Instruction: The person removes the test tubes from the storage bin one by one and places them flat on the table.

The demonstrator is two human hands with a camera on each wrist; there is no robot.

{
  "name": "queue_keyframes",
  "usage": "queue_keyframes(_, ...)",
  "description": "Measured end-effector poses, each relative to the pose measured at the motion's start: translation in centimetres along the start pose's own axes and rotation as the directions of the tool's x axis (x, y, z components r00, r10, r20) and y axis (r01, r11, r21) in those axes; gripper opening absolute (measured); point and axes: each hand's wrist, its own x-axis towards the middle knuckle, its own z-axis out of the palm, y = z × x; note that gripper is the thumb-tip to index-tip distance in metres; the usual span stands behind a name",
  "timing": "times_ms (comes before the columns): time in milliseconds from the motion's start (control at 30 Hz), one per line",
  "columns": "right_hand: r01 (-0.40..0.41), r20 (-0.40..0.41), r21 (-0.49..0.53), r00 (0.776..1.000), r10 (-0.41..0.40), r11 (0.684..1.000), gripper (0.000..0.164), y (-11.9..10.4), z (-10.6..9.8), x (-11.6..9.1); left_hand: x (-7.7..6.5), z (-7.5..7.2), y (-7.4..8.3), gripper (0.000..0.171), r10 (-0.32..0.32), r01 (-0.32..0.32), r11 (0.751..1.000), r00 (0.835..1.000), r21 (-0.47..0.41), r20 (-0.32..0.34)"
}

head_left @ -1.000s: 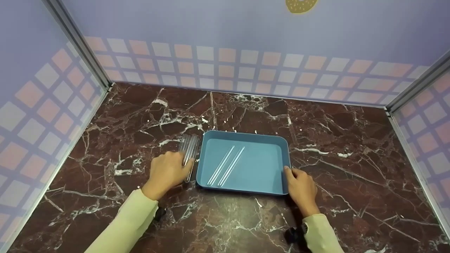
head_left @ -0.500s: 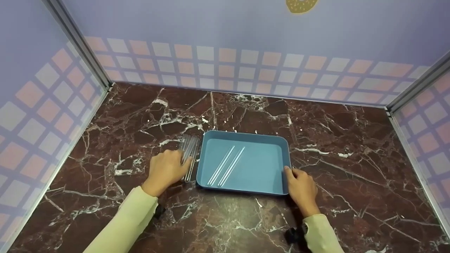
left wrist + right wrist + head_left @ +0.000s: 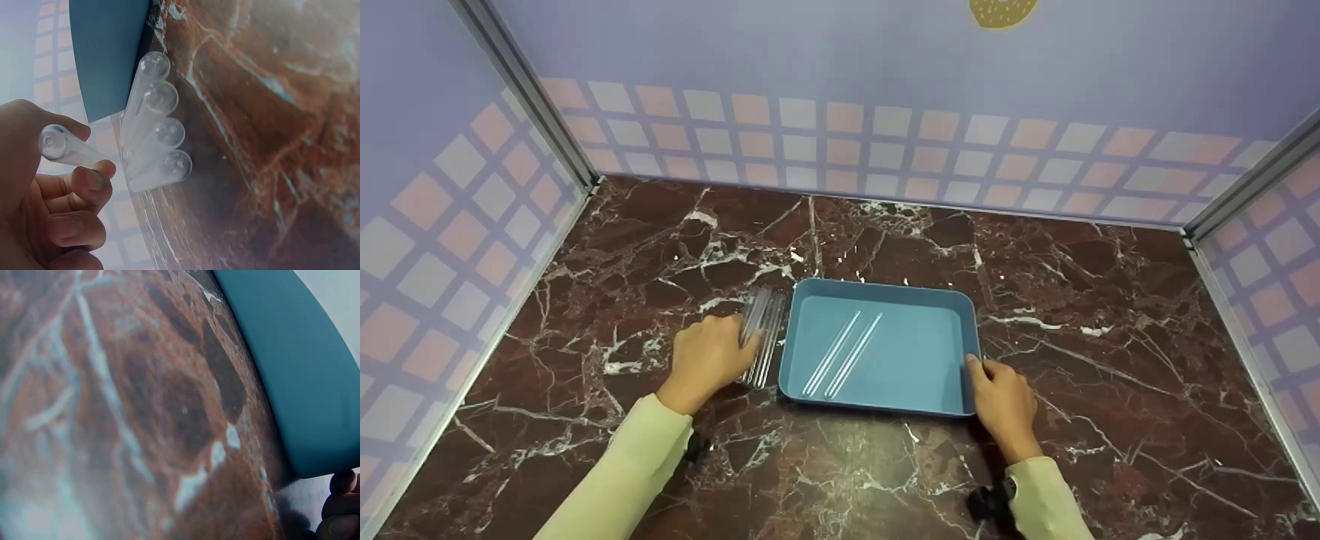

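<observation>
beside the tray [image 3: 877, 289], left hand [image 3: 706, 360] has lifted one test tube [image 3: 64, 146].

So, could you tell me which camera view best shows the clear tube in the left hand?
The left wrist view: the left hand pinches one clear tube there. The head view shows only tubes beside the blue tray; the right wrist view shows none.

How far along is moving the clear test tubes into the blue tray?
Done: two tubes lie in the blue tray. In hand: the left hand pinches one tube lifted from the row, while the right hand holds the tray's right edge. Left: four tubes lie side by side on the marble beside the tray, so roughly a third is done.
</observation>
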Motion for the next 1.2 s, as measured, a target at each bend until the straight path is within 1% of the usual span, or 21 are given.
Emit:
queue_keyframes(167, -0.004, -0.013, 0.002, 1.000, 0.004, 1.000, 0.050, 0.0, 0.1, 0.0, 0.1, 0.0, -0.4, 0.039, -0.009, 0.008, 1.000, 1.000, -0.016, -0.016)
queue_keyframes(433, -0.007, -0.005, 0.014, 1.000, 0.007, 1.000, 0.049, 0.0, 0.0, 0.0, 0.4, -0.1, -1.0, 0.043, -0.041, 0.041, 0.999, 0.999, -0.022, 0.009)
queue_keyframes(933, -0.007, 0.002, 0.012, 1.000, 0.007, 1.000, 0.049, 0.0, 0.1, 0.0, 0.6, 0.2, -1.9, 0.044, -0.069, 0.070, 0.997, 0.997, -0.017, 0.022)
queue_keyframes(1200, -0.003, 0.006, 0.014, 1.000, 0.003, 1.000, 0.049, 0.0, 0.0, 0.0, 0.7, 0.4, -2.3, 0.044, -0.078, 0.078, 0.997, 0.997, -0.029, 0.010)
